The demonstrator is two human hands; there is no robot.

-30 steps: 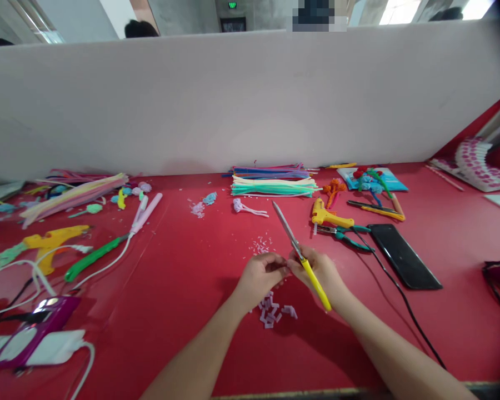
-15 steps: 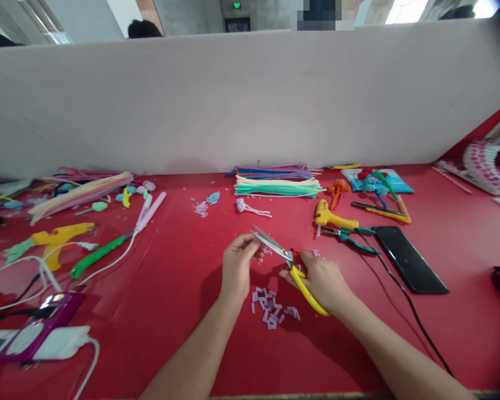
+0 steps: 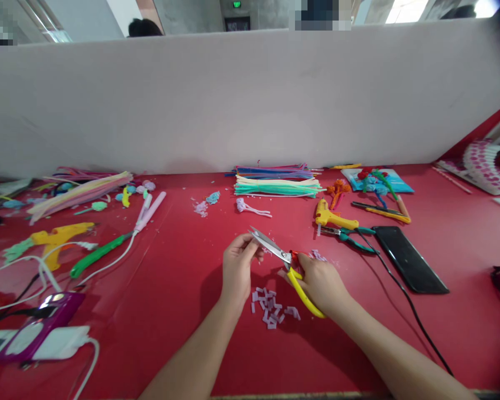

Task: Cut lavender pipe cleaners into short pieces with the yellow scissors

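My right hand point(image 3: 323, 282) grips yellow-handled scissors point(image 3: 284, 261), whose silver blades point left toward my left hand point(image 3: 237, 268). That hand's fingers are pinched together right at the blade tips, on something too small to make out. Below and between both hands lies a little pile of short lilac cut pieces point(image 3: 270, 307) on the red table point(image 3: 183, 311). A few more lilac bits point(image 3: 316, 255) lie just behind my right hand.
A stack of pipe cleaners point(image 3: 277, 182) lies at the back by the grey partition. To the right are a yellow glue gun point(image 3: 331, 218), green pliers point(image 3: 350, 236), a black phone point(image 3: 408, 256) and a cable. To the left are another glue gun point(image 3: 52, 239), a green tool point(image 3: 98, 254) and chargers.
The scissors swung from pointing up and away to pointing left, low over the table. My left hand moved left and up to meet the blade tips.
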